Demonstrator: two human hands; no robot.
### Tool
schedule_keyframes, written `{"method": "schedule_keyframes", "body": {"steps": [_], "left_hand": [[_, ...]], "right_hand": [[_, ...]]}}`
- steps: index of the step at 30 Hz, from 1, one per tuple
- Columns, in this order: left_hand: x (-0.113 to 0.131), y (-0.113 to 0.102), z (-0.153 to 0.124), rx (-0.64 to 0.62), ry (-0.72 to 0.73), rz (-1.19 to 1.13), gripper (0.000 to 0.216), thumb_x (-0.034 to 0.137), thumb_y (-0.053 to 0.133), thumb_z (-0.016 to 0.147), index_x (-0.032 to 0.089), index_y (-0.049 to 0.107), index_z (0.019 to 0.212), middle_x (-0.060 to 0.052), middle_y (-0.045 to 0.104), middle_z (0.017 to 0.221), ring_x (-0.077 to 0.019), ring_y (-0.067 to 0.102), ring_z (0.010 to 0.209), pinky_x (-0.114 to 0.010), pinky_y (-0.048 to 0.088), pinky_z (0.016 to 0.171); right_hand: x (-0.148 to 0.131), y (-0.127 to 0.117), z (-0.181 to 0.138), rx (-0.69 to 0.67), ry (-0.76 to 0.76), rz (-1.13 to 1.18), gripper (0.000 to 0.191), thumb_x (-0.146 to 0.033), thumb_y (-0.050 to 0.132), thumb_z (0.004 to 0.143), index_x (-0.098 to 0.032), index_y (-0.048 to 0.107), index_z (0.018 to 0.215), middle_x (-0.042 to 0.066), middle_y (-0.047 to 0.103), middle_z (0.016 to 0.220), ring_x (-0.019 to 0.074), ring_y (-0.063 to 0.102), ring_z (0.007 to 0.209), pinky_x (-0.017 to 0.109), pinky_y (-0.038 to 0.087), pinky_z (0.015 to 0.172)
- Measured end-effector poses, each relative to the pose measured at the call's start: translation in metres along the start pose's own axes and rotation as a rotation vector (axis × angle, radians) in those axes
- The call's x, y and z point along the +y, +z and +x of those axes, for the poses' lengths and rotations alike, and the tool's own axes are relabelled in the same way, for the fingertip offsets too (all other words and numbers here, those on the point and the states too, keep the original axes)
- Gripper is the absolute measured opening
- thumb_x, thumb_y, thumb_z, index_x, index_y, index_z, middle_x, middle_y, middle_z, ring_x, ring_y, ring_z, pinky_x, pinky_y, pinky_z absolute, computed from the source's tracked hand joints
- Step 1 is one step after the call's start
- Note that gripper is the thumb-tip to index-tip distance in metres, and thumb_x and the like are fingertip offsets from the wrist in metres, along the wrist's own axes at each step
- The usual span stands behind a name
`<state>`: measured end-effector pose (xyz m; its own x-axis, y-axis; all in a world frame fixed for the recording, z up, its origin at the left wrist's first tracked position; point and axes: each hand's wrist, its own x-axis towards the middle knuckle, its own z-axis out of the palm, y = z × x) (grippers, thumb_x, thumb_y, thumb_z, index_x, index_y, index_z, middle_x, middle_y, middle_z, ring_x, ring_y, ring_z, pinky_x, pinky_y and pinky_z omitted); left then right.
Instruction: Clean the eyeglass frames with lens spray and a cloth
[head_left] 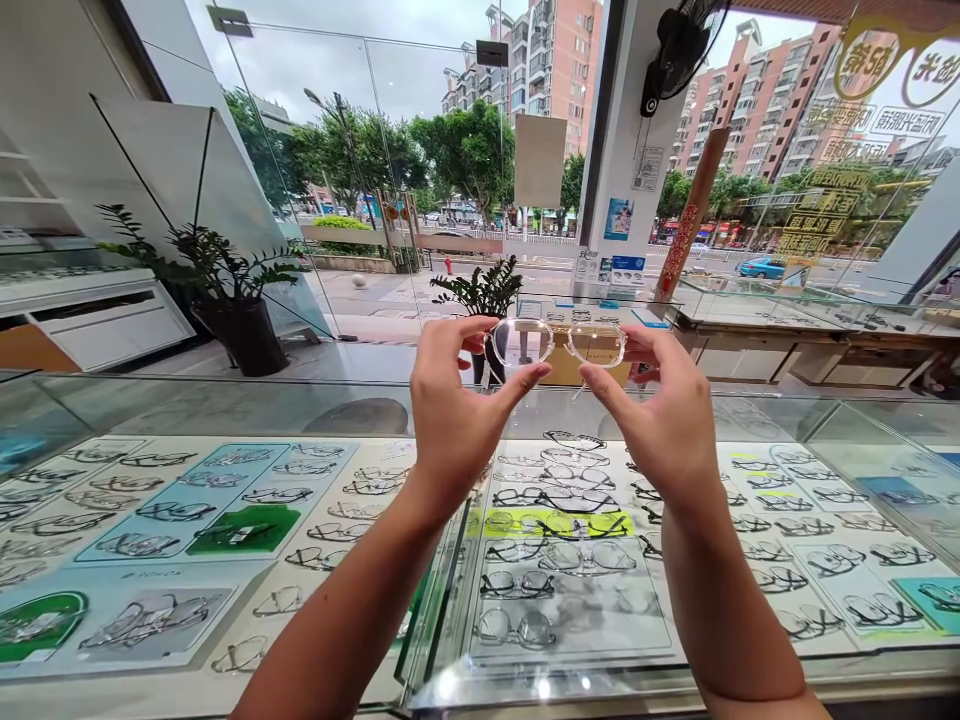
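A pair of clear-framed eyeglasses is held up level above the glass counter, its lenses side by side. My left hand pinches the frame at its left end, thumb below and fingers above. At the opposite end, my right hand grips it the same way, thumb tip near the lower rim. Both hands are closed on the glasses. The temples are mostly hidden behind the lenses and fingers. Below, inside the counter, rows of eyeglasses lie on pale display boards.
The glass display counter spans the foreground. Beyond it stand a potted plant at left and another plant behind my hands. More showcases line the right. A black fan hangs on the pillar by the glass front.
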<state>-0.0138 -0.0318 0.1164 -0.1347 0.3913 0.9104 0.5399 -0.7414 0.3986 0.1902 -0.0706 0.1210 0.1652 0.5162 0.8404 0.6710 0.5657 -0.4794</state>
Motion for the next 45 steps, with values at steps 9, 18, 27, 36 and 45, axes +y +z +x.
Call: {"method": "schedule_keyframes", "body": {"steps": [9,18,27,36,45], "left_hand": [[0.008,0.001,-0.004,0.076,0.084,0.043,0.058,0.054,0.092,0.076,0.025,0.068,0.12,-0.006,0.068,0.109,-0.0226,0.063,0.098,-0.037,0.054,0.079],[0.01,0.0,-0.004,0.092,0.103,0.029,0.055,0.048,0.094,0.075,0.026,0.069,0.118,-0.005,0.068,0.108,-0.0223,0.061,0.096,-0.038,0.052,0.079],[0.004,0.003,-0.003,0.013,-0.036,-0.079,0.054,0.052,0.094,0.073,0.027,0.07,0.115,-0.004,0.068,0.104,-0.0207,0.062,0.094,-0.037,0.049,0.077],[-0.003,0.012,-0.004,-0.058,-0.142,-0.171,0.055,0.054,0.093,0.074,0.028,0.07,0.116,-0.005,0.071,0.11,-0.0213,0.066,0.1,-0.035,0.05,0.078],[-0.002,0.013,-0.008,0.041,-0.015,-0.071,0.058,0.052,0.094,0.073,0.027,0.069,0.119,-0.004,0.068,0.108,-0.0206,0.064,0.097,-0.036,0.051,0.078]], "right_hand": [[-0.005,-0.004,0.0,-0.051,0.027,-0.001,0.053,-0.054,0.077,0.092,-0.022,0.069,0.133,0.014,0.075,0.124,0.0324,0.071,0.112,0.054,0.057,0.097],[-0.008,-0.009,-0.001,-0.103,0.073,-0.051,0.056,-0.061,0.074,0.092,-0.021,0.07,0.131,0.014,0.077,0.122,0.0331,0.073,0.109,0.053,0.058,0.095],[-0.008,-0.009,-0.001,-0.026,0.002,-0.061,0.05,-0.06,0.074,0.091,-0.023,0.07,0.125,0.012,0.075,0.116,0.0296,0.071,0.102,0.049,0.057,0.09],[-0.01,-0.01,-0.001,0.059,-0.081,-0.132,0.047,-0.053,0.077,0.09,-0.025,0.066,0.126,0.009,0.07,0.114,0.0294,0.067,0.103,0.05,0.055,0.092],[-0.009,-0.01,-0.002,0.004,-0.041,-0.133,0.049,-0.052,0.073,0.093,-0.024,0.066,0.133,0.012,0.073,0.123,0.0314,0.071,0.111,0.051,0.058,0.096]]}}
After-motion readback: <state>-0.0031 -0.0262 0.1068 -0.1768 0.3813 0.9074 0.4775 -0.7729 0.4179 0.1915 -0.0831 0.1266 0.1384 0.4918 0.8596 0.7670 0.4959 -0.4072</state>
